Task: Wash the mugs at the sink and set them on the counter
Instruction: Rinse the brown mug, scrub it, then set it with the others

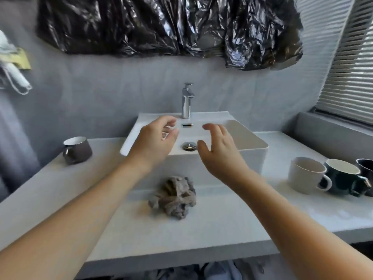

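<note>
A white square sink (252,156) stands on the counter with a chrome tap (186,102) behind the basin. My left hand (155,140) and my right hand (218,150) hover over the basin, fingers relaxed, holding nothing. A brown mug (77,150) sits on the counter to the left of the sink. To the right stand a white mug (306,175), a dark green mug (341,177) and, cut by the frame edge, a dark mug (366,168).
A crumpled grey cloth (174,199) lies on the white counter (222,229) in front of the sink. The drain plug (189,146) shows in the basin. Black plastic sheeting (161,25) hangs on the wall. Window blinds (351,73) are at the right.
</note>
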`<state>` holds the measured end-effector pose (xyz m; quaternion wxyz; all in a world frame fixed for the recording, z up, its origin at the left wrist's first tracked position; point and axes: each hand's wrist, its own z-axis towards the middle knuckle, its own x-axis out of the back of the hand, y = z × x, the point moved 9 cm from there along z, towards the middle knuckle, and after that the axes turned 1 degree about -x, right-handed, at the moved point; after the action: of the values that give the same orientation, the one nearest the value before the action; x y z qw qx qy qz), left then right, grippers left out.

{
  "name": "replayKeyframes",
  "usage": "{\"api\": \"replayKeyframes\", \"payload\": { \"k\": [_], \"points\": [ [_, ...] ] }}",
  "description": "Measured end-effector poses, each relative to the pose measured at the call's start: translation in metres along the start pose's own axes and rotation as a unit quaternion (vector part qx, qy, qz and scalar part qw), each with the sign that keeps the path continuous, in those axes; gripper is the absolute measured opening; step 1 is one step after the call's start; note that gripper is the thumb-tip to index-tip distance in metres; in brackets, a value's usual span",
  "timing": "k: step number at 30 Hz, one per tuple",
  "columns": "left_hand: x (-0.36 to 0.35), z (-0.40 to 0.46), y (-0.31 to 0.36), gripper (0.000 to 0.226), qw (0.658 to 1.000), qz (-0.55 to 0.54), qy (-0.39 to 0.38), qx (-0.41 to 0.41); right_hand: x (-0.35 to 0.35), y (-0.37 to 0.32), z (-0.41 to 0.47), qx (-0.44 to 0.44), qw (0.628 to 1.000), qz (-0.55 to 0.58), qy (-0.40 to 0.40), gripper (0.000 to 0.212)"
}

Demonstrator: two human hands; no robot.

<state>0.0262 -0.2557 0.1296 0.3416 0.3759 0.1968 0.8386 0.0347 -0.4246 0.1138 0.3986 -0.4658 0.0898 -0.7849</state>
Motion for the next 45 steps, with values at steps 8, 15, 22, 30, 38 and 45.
{"api": "replayKeyframes", "payload": {
  "k": [8, 15, 22, 30, 38, 45],
  "points": [
    [0.167, -0.035, -0.142, 0.036, 0.982, 0.067, 0.132, 0.114, -0.153, -0.135, 0.047, 0.103, 0.986, 0.044, -0.126, 0.048],
    [0.219, -0.025, -0.338, 0.049, 0.932, 0.104, 0.156, 0.311, -0.332, -0.181, 0.149, 0.038, 0.951, 0.067, -0.299, 0.045],
    [0.201, -0.001, -0.46, 0.032, 0.908, -0.036, 0.086, 0.408, -0.482, -0.173, 0.187, -0.048, 0.892, 0.044, -0.448, 0.032],
    [0.199, 0.014, -0.459, 0.05, 0.87, -0.183, 0.079, 0.452, -0.517, -0.161, 0.189, -0.102, 0.883, 0.168, -0.427, 0.045],
    [0.214, 0.127, -0.342, 0.049, 0.914, -0.181, -0.017, 0.364, -0.363, -0.164, 0.243, -0.095, 0.921, 0.274, -0.262, 0.058],
    [0.115, 0.196, -0.236, 0.038, 0.907, -0.149, -0.211, 0.332, -0.209, -0.086, 0.228, -0.226, 0.932, 0.209, -0.193, 0.039]
  ]
}}
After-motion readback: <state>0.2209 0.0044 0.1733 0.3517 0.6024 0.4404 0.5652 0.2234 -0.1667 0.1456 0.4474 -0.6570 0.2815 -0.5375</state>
